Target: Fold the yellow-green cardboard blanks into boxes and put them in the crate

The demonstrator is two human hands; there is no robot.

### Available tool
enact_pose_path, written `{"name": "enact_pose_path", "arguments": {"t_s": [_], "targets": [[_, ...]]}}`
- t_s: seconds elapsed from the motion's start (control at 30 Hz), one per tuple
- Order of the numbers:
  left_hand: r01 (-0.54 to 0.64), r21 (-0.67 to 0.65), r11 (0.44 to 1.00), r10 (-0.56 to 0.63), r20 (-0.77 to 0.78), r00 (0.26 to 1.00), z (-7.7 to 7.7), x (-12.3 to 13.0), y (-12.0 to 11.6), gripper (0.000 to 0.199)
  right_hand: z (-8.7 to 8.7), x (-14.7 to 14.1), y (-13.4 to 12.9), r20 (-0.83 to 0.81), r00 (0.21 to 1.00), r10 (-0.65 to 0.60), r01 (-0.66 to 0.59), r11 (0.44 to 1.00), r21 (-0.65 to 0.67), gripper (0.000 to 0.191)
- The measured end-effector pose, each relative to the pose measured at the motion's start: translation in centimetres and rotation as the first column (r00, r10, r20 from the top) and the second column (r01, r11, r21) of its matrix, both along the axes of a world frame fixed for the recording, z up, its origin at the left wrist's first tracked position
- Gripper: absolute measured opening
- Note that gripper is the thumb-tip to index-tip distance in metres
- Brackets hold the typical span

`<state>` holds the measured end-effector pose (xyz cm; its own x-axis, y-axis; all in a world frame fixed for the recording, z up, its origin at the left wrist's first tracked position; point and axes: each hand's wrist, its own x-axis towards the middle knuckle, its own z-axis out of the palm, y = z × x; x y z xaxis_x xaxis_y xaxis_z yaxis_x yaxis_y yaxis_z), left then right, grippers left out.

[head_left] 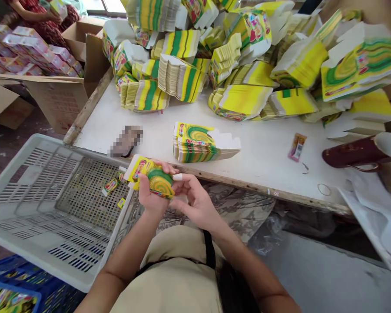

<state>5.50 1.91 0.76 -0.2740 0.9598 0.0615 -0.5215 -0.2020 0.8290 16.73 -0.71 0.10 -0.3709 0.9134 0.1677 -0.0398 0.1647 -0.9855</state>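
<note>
My left hand (pixel 153 195) is wrapped round a small yellow-green carton (pixel 159 179), held above the front edge of the table. The carton's white flap points up and left. At its right end, my right hand (pixel 195 202) has its fingers bent, with a white covering on one fingertip; whether they grip the carton's end is hard to tell. Just behind, a stack of flat yellow-green cartons (pixel 195 141) lies on the white table (pixel 260 152). A blurred-out phone-like object (pixel 127 141) rests to its left.
Bundles of flat cartons (pixel 182 78) are piled along the back. A maroon mug (pixel 355 152) and a small wrapped packet (pixel 297 147) are at the right. A grey crate (pixel 68 261) with a few small packets stands lower left. Another person's arm (pixel 35 15) shows at the upper left.
</note>
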Motion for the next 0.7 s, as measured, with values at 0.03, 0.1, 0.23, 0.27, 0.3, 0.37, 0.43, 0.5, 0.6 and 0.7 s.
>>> {"name": "enact_pose_path", "arguments": {"t_s": [0.03,0.1,0.23,0.27,0.3,0.37,0.43,0.5,0.6,0.7], "targets": [[-0.047,0.017,0.999,0.048,-0.012,0.999,0.1,0.1,0.0,0.047,-0.3,-0.4,-0.3,-0.042,0.999,0.015,-0.017,0.999,-0.039,0.044],[-0.084,0.022,0.996,0.085,-0.073,0.994,-0.3,0.0,-0.1,0.052,-0.8,-0.8,-0.5,-0.034,0.999,-0.002,-0.001,0.997,-0.071,0.047],[0.037,-0.054,0.998,-0.05,-0.265,0.963,-2.2,-1.0,-1.3,0.067,-1.3,0.3,0.3,0.034,0.992,-0.123,0.125,0.99,-0.067,0.034],[0.05,-0.083,0.995,-0.074,-0.312,0.947,-2.7,-1.5,-1.7,0.064,-1.3,0.9,0.5,0.04,0.989,-0.143,0.145,0.987,-0.065,0.027],[0.041,-0.11,0.993,-0.078,-0.356,0.931,-3.1,-2.0,-2.0,0.057,-1.3,1.6,0.7,0.052,0.986,-0.161,0.164,0.985,-0.053,0.02],[0.033,-0.166,0.986,-0.102,-0.426,0.899,-3.3,-3.2,-2.5,0.037,-1.2,2.9,1.0,0.098,0.974,-0.203,0.201,0.979,0.028,0.006],[0.134,-0.219,0.967,-0.225,-0.466,0.856,-2.8,-4.8,-2.5,0.033,-0.9,4.1,1.2,0.149,0.954,-0.262,0.232,0.954,0.192,0.006],[0.31,-0.213,0.927,-0.376,-0.472,0.798,-1.6,-6.4,-2.4,0.057,-0.5,5.0,1.3,0.218,0.917,-0.333,0.226,0.887,0.403,0.014],[0.457,-0.183,0.871,-0.468,-0.596,0.653,0.4,-7.7,-2.0,0.106,-0.1,5.7,1.2,0.341,0.832,-0.438,0.128,0.75,0.649,0.026],[0.454,-0.324,0.83,-0.499,-0.796,0.344,1.6,-6.5,-2.0,0.11,-0.3,5.2,0.8,0.389,0.822,-0.415,-0.007,0.676,0.737,0.027]]}}
